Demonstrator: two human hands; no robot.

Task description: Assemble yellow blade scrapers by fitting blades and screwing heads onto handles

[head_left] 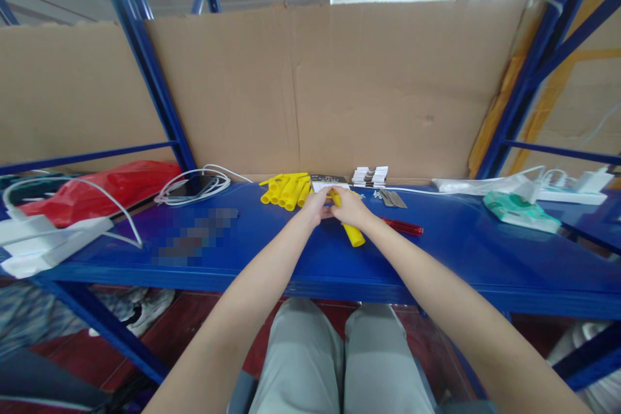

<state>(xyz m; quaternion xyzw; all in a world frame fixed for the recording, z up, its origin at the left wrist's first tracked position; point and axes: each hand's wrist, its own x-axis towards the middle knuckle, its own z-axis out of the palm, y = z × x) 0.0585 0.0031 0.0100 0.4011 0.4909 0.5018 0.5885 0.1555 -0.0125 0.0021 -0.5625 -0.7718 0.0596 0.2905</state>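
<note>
My right hand is closed around a yellow tapered plastic tube, whose wide hollow end points toward me. Close against it, my left hand has its fingers bent together by the tube's narrow end; what they pinch is hidden. Just left of the hands lies a pile of similar yellow tubes. Behind the fingers is a printed black-and-white card or packet. Right of the hands lie red slender pieces, flat grey metal strips and small silvery parts.
A blue table backs onto a cardboard panel between blue posts. Stacked white folded papers stand at the back. On the left are a red bag, coiled white cable and power strip; on the right, a green-white packet.
</note>
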